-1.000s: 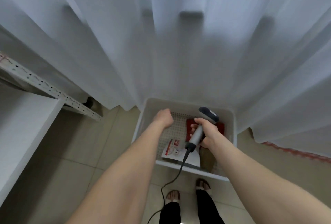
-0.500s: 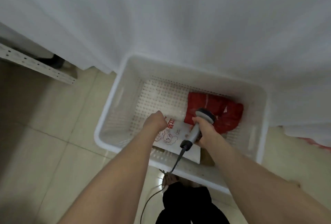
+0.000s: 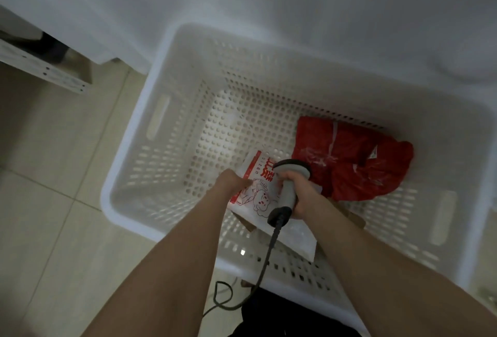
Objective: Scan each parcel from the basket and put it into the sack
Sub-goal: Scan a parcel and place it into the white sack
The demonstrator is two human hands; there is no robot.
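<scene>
A white perforated basket (image 3: pixel 126 202) stands on the floor below me. Inside lie a white parcel (image 3: pixel 258 199) with red print and a crumpled red parcel (image 3: pixel 355 167) to its right. A brown cardboard piece (image 3: pixel 355 218) shows under them. My left hand (image 3: pixel 234 180) reaches into the basket and pinches the white parcel's left edge, its fingertips hidden. My right hand (image 3: pixel 298 194) grips a grey barcode scanner (image 3: pixel 287 175) over the white parcel, head pointing down, with the cable trailing toward me.
A white curtain (image 3: pixel 269 0) hangs behind the basket. The metal foot of a shelf (image 3: pixel 53 78) stands at the left on the beige tiled floor (image 3: pixel 53 202). My dark trousers (image 3: pixel 282 318) show at the bottom edge.
The view has tilted down and closed in on the basket. My left hand has gone from above the basket down to the white parcel's edge; the scanner has stayed over that parcel.
</scene>
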